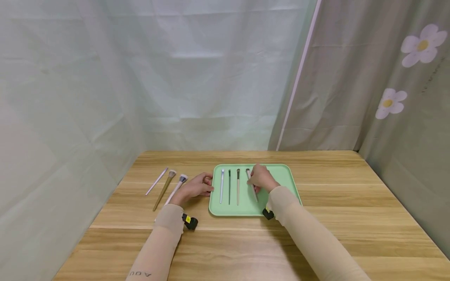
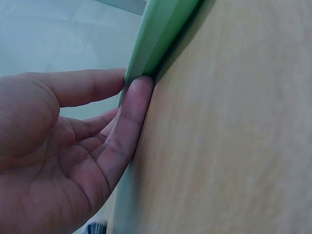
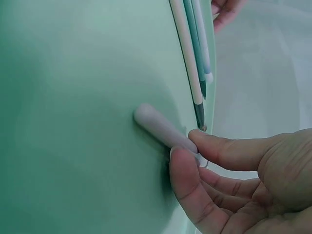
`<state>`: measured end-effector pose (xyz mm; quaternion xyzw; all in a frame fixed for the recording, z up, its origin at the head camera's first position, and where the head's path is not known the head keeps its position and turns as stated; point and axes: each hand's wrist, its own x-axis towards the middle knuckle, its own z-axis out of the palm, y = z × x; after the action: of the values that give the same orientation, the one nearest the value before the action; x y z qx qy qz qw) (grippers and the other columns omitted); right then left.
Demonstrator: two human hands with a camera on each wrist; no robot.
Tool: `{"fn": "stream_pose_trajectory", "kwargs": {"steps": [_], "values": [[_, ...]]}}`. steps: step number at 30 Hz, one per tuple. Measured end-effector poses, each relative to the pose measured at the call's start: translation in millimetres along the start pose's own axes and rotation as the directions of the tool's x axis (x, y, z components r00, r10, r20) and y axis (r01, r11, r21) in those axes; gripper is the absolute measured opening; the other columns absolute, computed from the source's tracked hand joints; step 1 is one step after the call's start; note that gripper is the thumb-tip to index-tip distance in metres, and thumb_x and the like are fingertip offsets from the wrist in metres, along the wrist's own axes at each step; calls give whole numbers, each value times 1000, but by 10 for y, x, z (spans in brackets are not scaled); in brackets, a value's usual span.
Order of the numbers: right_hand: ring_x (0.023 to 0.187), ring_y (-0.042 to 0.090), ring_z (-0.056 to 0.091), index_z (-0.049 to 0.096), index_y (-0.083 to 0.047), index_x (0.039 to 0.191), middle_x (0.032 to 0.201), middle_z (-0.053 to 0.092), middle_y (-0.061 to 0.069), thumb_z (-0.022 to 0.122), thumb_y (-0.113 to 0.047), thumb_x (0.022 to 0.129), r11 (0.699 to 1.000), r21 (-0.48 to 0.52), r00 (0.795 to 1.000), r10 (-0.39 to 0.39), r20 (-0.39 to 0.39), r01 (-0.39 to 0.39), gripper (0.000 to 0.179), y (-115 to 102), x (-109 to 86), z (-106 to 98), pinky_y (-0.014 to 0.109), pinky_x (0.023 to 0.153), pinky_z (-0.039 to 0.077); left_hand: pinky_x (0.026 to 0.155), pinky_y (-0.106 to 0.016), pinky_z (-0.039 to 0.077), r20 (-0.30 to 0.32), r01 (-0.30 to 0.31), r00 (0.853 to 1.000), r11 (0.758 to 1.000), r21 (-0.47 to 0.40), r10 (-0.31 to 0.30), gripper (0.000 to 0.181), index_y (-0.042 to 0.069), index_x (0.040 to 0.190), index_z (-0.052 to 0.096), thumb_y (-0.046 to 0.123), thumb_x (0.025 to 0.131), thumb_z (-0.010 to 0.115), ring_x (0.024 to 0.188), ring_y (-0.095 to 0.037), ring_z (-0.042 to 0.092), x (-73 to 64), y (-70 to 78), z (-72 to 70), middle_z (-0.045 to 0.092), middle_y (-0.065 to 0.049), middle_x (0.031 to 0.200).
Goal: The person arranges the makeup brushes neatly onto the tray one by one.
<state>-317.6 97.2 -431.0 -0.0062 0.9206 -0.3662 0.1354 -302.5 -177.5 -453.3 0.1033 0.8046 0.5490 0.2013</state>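
My right hand (image 1: 263, 178) pinches a pale-handled makeup brush (image 1: 254, 192) between thumb and fingers over the green tray (image 1: 281, 175). The right wrist view shows the rounded handle end of this brush (image 3: 158, 125) at the tray surface; its other end is mostly hidden by the fingers. My left hand (image 1: 193, 186) grips the tray's left rim (image 2: 146, 53), thumb on one side and a finger on the other. On the tray, left of the held brush, lie a light lilac brush (image 1: 222, 187), a thin dark green brush (image 1: 229, 188) and a pinkish brush (image 1: 238, 189), roughly parallel.
Left of the tray on the wooden table (image 1: 225, 249) lie a thin lilac brush (image 1: 156, 182), a gold-handled brush (image 1: 164, 190) and a white-handled brush (image 1: 182, 179), partly covered by the left hand and sleeve. Curtains (image 1: 211, 78) hang behind the table.
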Motion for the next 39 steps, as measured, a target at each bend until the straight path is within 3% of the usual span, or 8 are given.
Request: {"fn": "stream_pose_trajectory", "kwargs": {"steps": [10, 20, 34, 39], "values": [[46, 20, 66, 66, 5, 83, 68, 68, 19, 78, 1, 91, 995, 93, 999, 33, -18, -31, 15, -29, -37, 31, 30, 51, 59, 84, -32, 60, 2, 9, 1000, 1000, 5, -9, 56, -11, 149, 35, -2, 100, 61, 94, -20, 59, -11, 23, -7, 48, -15, 111], [46, 21, 67, 68, 6, 76, 64, 68, 18, 77, -1, 92, 990, 129, 998, 64, -16, -61, 20, -44, -41, 48, 31, 52, 61, 83, -32, 60, -2, 19, 1000, 1000, 2, -19, 55, -11, 147, 37, -3, 99, 62, 93, -21, 61, 2, 18, 0, 50, -17, 112], [48, 21, 67, 65, 1, 78, 61, 64, 13, 77, -12, 95, 996, 71, 998, 51, -33, -49, 24, -38, -84, -30, 28, 53, 58, 82, -30, 60, 4, 8, 1000, 1000, -5, -8, 56, -12, 148, 35, -3, 99, 62, 93, -19, 59, 26, -1, -13, 49, -18, 114], [46, 20, 62, 65, 5, 103, 62, 59, 12, 72, -18, 100, 997, 72, 999, 25, -41, -22, 24, -8, -117, -150, 32, 50, 57, 81, -28, 60, 6, 7, 1000, 1000, -14, -7, 55, -12, 147, 35, -4, 99, 61, 92, -19, 58, 36, -3, -8, 48, -17, 113]]}}
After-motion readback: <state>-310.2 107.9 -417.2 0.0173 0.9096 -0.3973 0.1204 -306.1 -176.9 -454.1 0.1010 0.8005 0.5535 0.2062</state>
